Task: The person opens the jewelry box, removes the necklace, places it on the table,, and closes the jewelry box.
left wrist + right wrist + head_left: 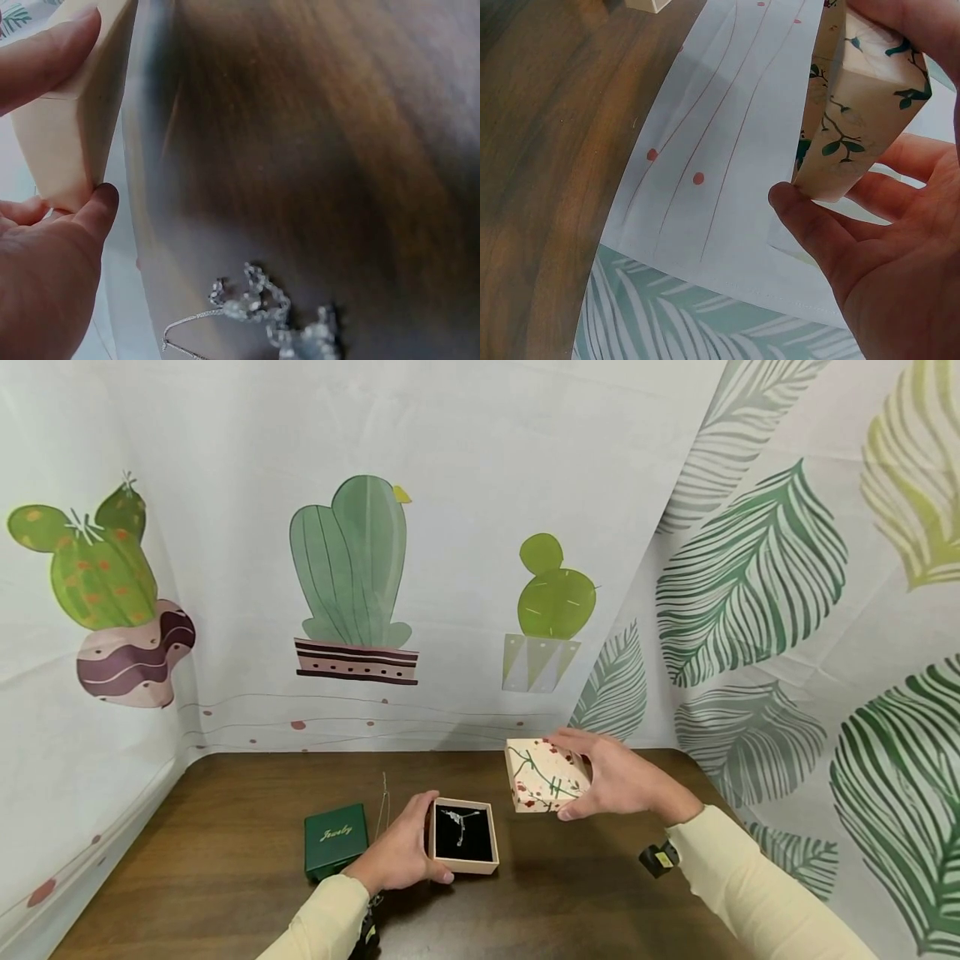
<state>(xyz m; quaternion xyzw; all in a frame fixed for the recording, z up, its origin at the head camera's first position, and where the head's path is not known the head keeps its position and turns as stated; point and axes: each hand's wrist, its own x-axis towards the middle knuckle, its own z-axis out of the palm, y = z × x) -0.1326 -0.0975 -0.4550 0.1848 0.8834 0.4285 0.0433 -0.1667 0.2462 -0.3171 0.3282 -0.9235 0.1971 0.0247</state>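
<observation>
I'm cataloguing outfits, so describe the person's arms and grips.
The left sleeve and right sleeve are long and pale yellow. The left grip and right grip are ungloved. A small black right-wrist device bears a yellow patch; a dark left-wrist device is only partly visible.

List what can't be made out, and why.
Left wrist: rest of the silver chain, bottom edge cuts it.
Head: silver piece in the open box, detail too small.
Head: right edge of the patterned lid, right hand covers it.
Head: inside of the green box, its top hides it.
Right wrist: open box contents, cut off by top edge.
</observation>
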